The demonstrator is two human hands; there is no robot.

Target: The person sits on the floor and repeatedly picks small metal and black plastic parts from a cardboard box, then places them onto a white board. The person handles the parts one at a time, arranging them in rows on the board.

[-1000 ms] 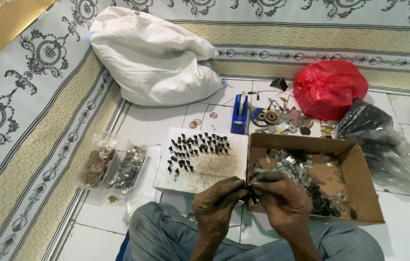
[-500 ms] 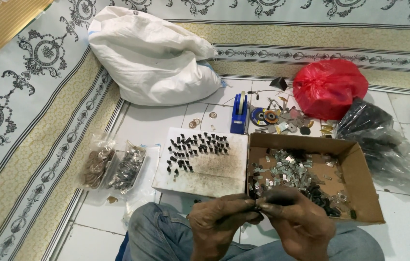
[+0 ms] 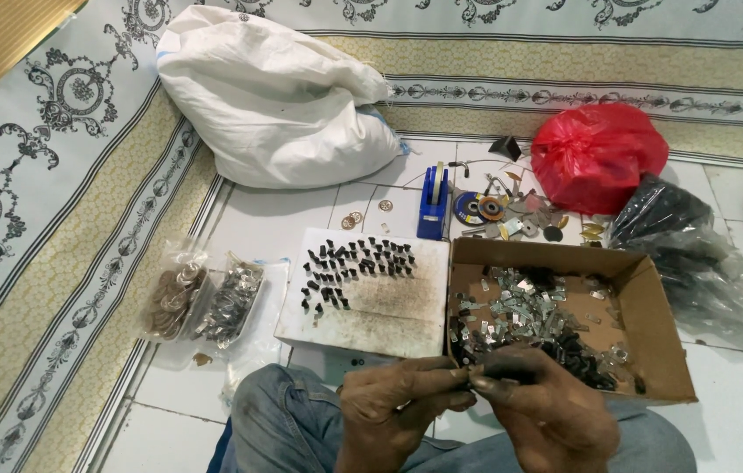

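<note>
My left hand (image 3: 393, 405) and my right hand (image 3: 547, 412) meet at the bottom centre, above my jeans-clad legs. Their fingertips pinch a small dark part (image 3: 470, 378) between them; its shape is too small to tell. Just beyond the hands lies a white board (image 3: 389, 307) with several small black pieces (image 3: 356, 265) standing in rows. To its right sits a brown cardboard box (image 3: 652, 315) holding many small silver metal clips (image 3: 520, 307) and some black parts (image 3: 577, 355).
Two clear bags of small metal parts (image 3: 205, 302) lie at left on the white tiles. Behind are a large white sack (image 3: 275, 96), a blue tape dispenser (image 3: 433, 203), grinding discs (image 3: 478, 208), a red plastic bag (image 3: 597, 153) and black and clear bags (image 3: 678, 228). Patterned carpet (image 3: 47, 193) borders the tiles.
Both hands have drawn back from the box edge toward my lap, still pinched together on the small part. The view has tilted slightly; nothing else moved.
</note>
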